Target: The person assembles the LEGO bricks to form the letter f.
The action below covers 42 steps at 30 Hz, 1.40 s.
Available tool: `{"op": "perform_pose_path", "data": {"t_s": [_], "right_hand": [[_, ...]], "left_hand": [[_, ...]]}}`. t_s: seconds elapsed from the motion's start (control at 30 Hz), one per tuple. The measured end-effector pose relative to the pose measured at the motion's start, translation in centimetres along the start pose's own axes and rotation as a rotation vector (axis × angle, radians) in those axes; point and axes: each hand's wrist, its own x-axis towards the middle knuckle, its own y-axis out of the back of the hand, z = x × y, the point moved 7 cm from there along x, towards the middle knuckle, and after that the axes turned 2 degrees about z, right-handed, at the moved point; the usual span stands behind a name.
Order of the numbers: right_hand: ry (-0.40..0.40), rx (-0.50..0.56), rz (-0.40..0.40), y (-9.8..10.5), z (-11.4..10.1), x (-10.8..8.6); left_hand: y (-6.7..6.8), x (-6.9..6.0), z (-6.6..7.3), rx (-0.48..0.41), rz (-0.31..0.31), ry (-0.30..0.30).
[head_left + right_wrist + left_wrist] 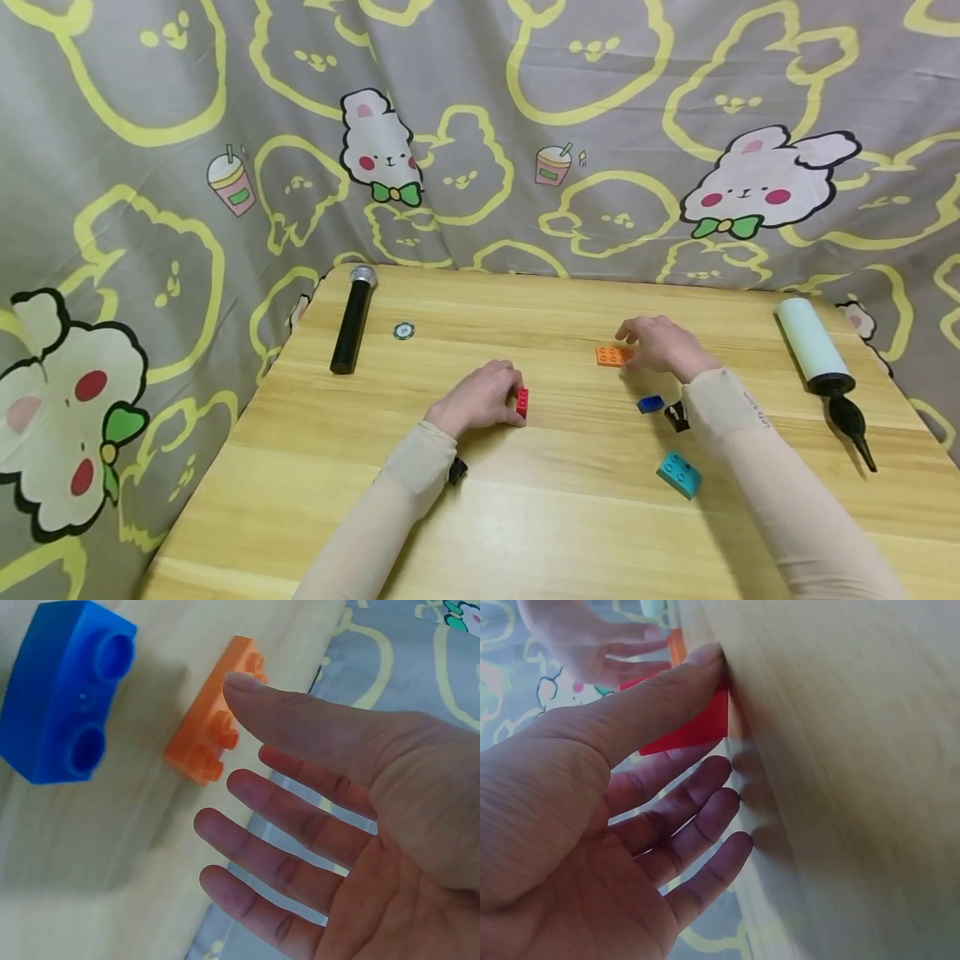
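My left hand [480,398] pinches a red toy building brick [522,403] between thumb and index finger, down at the tabletop. In the left wrist view the thumb lies across the red brick [697,724], and the other fingers spread loosely. At the right end of an orange studded brick [611,357] is my right hand [662,346], its fingers loosely bent. The right wrist view has its thumb tip overlapping the orange brick [206,739]; whether it touches cannot be told. A small blue brick [650,404] lies just nearer me, below that hand.
A teal brick [679,475] lies near the right forearm. On the wooden table [525,533] are also a black microphone [352,325] and a round chip [403,331] at left, and a pale hand pump [813,342] at right. A patterned curtain [465,75] hangs behind.
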Motion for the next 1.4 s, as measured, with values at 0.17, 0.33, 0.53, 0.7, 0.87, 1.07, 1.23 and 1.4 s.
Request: {"op": "perform_pose_path", "data": {"t_s": [0.17, 0.33, 0.53, 0.7, 0.87, 1.07, 1.23, 1.4], "right_hand": [[-0.002, -0.004, 0.005, -0.6, 0.3, -0.1], [-0.020, -0.046, 0.034, -1.2, 0.3, -0.1], [-0.024, -0.118, 0.055, -0.9, -0.3, 0.0], [0.037, -0.148, 0.103, 0.4, -2.3, -0.5], [0.117, -0.155, 0.103, 1.5, -6.5, -1.2], [0.223, -0.158, 0.105, 2.1, -11.3, -2.3], [0.297, -0.163, 0.104, 2.2, -13.7, -3.0], [0.311, -0.193, 0.028, 1.2, -14.6, -3.0]], "left_hand": [[0.1, 0.1, 0.1, -0.016, 0.013, -0.014], [-0.2, 0.0, 0.0, -0.007, 0.009, -0.010], [-0.1, 0.1, 0.0, -0.015, 0.010, -0.006], [-0.1, 0.1, 0.1, -0.023, 0.007, -0.014], [-0.1, 0.0, -0.2, -0.023, 0.006, 0.001], [0.0, 0.0, -0.3, -0.017, -0.001, -0.006], [-0.1, 0.2, -0.3, -0.011, -0.009, -0.002], [-0.3, 0.2, -0.2, -0.013, -0.020, 0.013]]}}
